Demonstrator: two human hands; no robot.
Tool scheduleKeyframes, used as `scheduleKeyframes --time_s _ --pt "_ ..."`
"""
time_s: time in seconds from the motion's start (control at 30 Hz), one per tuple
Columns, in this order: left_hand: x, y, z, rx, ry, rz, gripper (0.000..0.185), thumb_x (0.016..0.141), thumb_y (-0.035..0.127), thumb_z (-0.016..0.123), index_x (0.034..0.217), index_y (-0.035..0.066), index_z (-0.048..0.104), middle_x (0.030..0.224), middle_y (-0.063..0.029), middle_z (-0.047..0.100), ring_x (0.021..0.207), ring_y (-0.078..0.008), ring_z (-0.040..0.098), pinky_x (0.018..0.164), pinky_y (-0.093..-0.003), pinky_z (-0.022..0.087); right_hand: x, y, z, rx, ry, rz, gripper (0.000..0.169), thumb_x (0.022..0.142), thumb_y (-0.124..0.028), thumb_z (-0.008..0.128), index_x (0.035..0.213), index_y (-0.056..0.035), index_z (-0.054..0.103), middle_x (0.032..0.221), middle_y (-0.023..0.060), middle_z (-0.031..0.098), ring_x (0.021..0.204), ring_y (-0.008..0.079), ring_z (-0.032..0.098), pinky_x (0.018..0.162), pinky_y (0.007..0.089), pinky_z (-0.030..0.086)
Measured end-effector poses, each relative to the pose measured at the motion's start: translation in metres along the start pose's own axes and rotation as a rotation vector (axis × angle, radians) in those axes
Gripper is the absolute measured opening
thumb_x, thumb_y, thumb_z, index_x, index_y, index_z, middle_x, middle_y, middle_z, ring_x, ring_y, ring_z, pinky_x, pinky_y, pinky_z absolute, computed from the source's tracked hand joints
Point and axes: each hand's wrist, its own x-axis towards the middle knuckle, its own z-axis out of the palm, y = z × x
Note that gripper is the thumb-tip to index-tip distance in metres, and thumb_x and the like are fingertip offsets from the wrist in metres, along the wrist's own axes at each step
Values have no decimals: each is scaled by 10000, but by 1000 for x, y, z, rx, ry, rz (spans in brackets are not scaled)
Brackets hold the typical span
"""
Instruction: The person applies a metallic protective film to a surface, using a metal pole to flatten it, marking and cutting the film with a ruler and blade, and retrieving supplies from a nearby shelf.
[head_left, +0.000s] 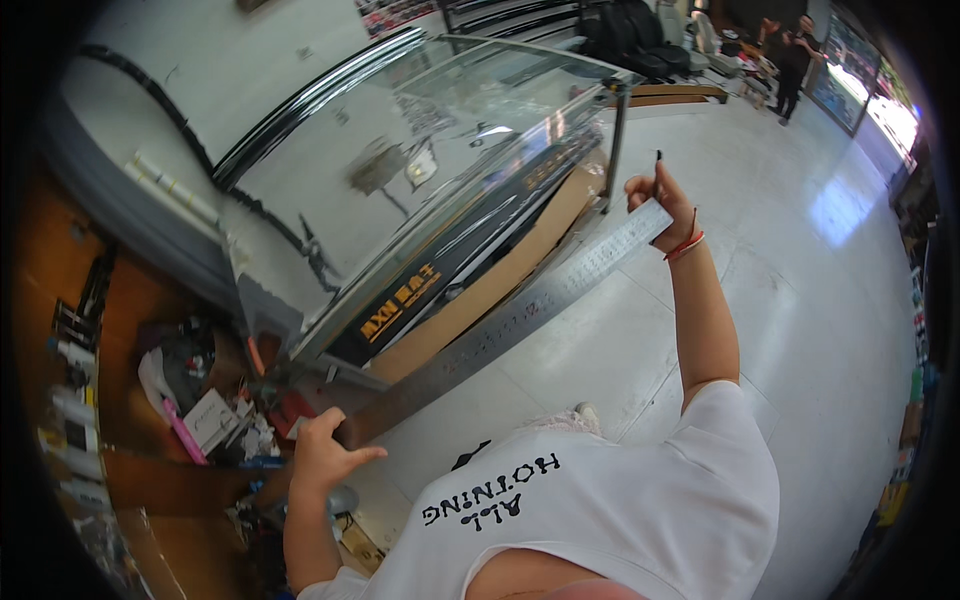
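Observation:
A long, wide steel ruler (517, 319) with graduation marks slants across in front of my body, above the floor. At its upper right end my right hand (670, 206) grips it, and a thin dark pen-like tool (658, 161) sticks up from the same fingers. The lower left end sits in the crook of my left hand (326, 450), with thumb and forefinger spread around it; the other fingers are partly hidden. Just beyond the ruler stands a glass-topped table (450, 202) with a metal frame. Below its glass lies an open cardboard box (495, 277) with a black printed panel (405, 311).
Cluttered items, including a white box (211, 420) and a pink tube (184, 431), lie at left beside wooden shelving (150, 487). Car seats (637, 37) stand at the back. A person (795, 67) stands near the glass door (844, 71). Pale tiled floor (810, 315) extends right.

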Motion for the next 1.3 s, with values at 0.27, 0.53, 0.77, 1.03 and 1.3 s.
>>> scheduleKeyframes --time_s 0.27,0.53,0.77,1.03,1.3 --pt "-63 -120 -17 -184 506 -274 703 583 640 751 643 40 389 514 -21 369 508 -127 338 457 -301 354 51 254 203 -233 40 90 280 927 -304 527 833 -63 631 591 -15 536 417 37 327 390 210 201" --pt "-55 -216 -43 -255 733 -381 552 752 504 712 660 24 456 539 -45 498 494 -137 460 470 -297 382 56 334 307 -398 -80 186 256 934 -214 521 1086 -20 589 658 1 565 442 10 328 403 173 239" --pt "-33 -280 -81 -218 752 -477 532 726 442 759 665 21 441 554 -79 514 499 -167 449 488 -318 393 131 218 275 -363 714 -1180 357 867 -71 497 1207 30 455 738 48 518 555 93 448 515 178 351" --pt "-12 -364 -110 -156 714 -504 571 714 471 753 651 25 401 534 -109 492 476 -256 475 471 -371 384 182 270 398 -201 494 -878 419 845 -52 579 1256 -29 503 776 -11 490 549 32 333 489 158 282" --pt "-13 -458 -156 -372 642 -444 545 760 436 727 665 20 387 528 -115 461 472 -253 408 469 -368 369 139 492 535 -362 119 37 359 848 -47 584 1204 -32 546 792 -37 532 601 2 404 494 151 297"
